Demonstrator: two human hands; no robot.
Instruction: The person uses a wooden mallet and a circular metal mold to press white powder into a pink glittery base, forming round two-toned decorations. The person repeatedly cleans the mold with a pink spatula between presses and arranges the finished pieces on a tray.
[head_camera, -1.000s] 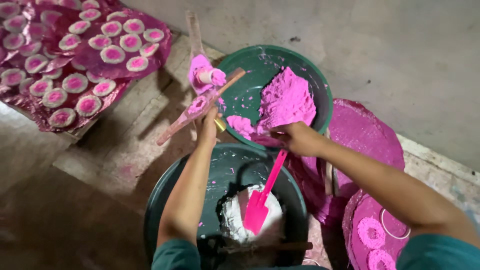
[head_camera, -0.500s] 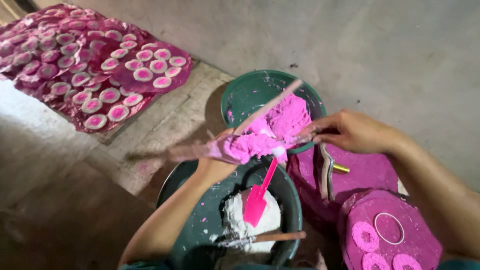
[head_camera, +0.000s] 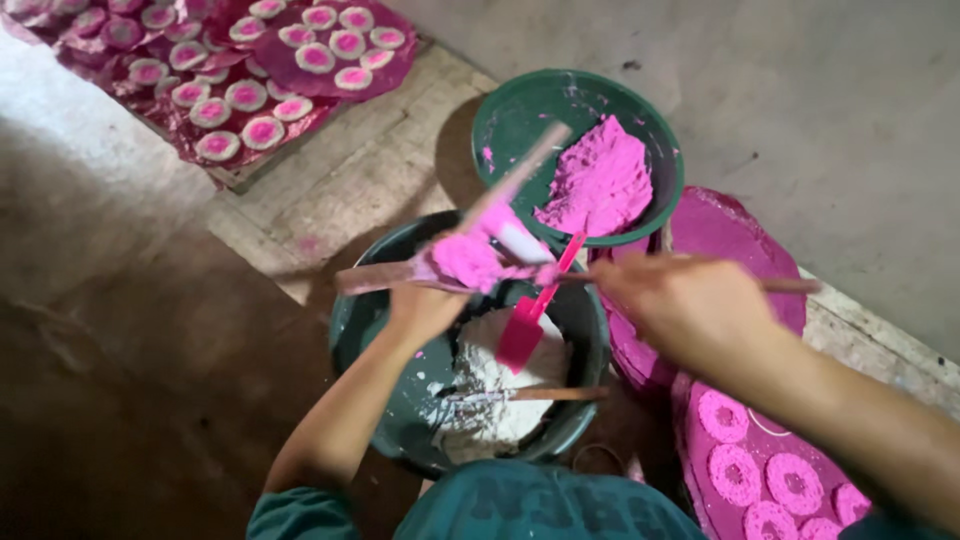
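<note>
While gripped, pink-caked mould (head_camera: 470, 258) tops left hand (head_camera: 425, 308).

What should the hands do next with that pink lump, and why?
Probably scrape it off. The left hand holds a wooden mould loaded with pink paste, and the right hand has a thin stick against it, above the white-paste bowl.

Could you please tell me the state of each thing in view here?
Left hand: gripping a wooden mould heaped with pink paste.
Right hand: holding a thin stick.
Far basin: part-filled with pink paste.
Near basin: holding white paste.
Pink scoop: resting in the near basin.
</note>
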